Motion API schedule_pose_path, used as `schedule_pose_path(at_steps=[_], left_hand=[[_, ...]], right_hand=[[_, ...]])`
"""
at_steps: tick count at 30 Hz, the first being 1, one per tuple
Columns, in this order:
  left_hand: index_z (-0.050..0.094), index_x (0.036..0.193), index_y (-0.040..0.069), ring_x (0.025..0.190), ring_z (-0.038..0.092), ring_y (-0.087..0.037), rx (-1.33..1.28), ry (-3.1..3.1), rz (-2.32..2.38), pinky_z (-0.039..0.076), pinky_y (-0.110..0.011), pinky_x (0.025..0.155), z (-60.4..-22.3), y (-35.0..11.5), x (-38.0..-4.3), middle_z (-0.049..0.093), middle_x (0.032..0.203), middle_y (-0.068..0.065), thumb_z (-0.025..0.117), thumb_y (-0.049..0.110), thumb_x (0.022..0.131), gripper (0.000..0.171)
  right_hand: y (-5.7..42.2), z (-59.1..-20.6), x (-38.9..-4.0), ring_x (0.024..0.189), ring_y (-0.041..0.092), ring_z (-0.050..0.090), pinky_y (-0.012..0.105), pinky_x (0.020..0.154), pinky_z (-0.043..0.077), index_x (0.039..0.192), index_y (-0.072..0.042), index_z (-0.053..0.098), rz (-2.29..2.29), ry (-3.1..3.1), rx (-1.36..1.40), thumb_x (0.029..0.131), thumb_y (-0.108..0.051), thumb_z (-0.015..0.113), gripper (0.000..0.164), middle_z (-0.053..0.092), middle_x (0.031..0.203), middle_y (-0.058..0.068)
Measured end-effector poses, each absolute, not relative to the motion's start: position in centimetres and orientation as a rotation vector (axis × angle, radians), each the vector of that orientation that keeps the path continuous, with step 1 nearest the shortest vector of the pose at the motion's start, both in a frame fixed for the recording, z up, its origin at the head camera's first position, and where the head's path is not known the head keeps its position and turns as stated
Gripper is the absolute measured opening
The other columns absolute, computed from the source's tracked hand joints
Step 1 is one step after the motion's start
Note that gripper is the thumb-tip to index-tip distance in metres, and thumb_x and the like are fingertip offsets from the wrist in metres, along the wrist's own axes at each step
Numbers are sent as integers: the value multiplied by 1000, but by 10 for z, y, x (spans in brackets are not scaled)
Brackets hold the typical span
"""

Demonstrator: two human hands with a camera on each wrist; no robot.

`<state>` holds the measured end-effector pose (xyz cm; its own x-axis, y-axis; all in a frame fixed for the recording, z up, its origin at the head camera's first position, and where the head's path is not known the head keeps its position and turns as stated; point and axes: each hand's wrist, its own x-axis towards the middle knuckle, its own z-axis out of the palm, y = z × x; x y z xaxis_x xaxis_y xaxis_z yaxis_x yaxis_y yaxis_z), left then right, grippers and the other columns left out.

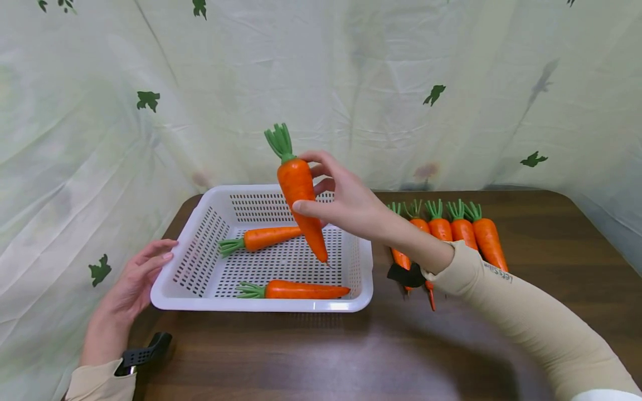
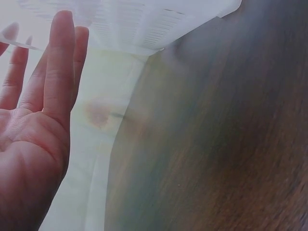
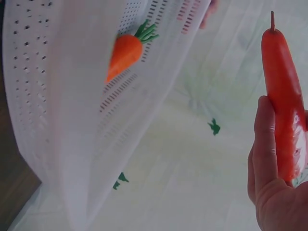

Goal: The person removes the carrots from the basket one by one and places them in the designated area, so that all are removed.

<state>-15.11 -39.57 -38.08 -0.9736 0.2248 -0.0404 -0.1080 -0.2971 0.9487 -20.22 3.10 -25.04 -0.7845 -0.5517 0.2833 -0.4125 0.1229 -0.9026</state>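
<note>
My right hand (image 1: 346, 203) grips an orange carrot (image 1: 298, 184) with a green stem, thumb on one side and fingers on the other. The carrot hangs tilted above the white basket (image 1: 210, 304), its tip pointing down; the right wrist view shows the same carrot (image 3: 283, 86) against the palm. Inside the basket lie two more carrots, a back carrot (image 1: 266, 238) and a front carrot (image 1: 306, 289), stems to the left. At the basket's left rim, my left hand (image 1: 137, 278) has its fingertips right at the edge, with fingers fairly straight in the left wrist view.
To the right of the basket, several carrots (image 1: 486, 239) lie in a row on the dark wooden table (image 1: 281, 356), partly hidden behind my right forearm. A pale curtain (image 1: 321, 83) with green leaf prints hangs behind and left of the table.
</note>
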Motion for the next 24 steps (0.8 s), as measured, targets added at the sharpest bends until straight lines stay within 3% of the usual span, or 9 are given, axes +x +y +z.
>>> schedule_pose_path(at_steps=[8, 17, 24], left_hand=[[64, 122, 27, 108, 65, -21, 156, 1755, 2351, 52, -52, 83, -381, -396, -151, 59, 125, 0, 38, 8, 105, 36], [64, 124, 27, 109, 64, -21, 160, 1738, 2358, 52, -51, 84, -382, -398, -150, 57, 128, 1, 37, 8, 105, 38], [62, 131, 26, 110, 64, -20, 151, 1753, 2347, 52, -53, 84, -382, -398, -151, 55, 132, 3, 37, 9, 105, 40]], right_hand=[[55, -261, -205, 99, 22, 59, 42, 60, 59, 141, -23, 41, -1738, 2324, -1001, 88, -19, 74, 62, 53, 125, 4], [85, -267, -203, 100, 24, 59, 47, 64, 58, 141, -24, 43, -1733, 2397, -955, 88, -21, 75, 63, 52, 127, 5], [107, -275, -201, 104, 22, 59, 43, 66, 58, 142, -25, 42, -1669, 2516, -865, 88, -23, 75, 63, 52, 129, 5]])
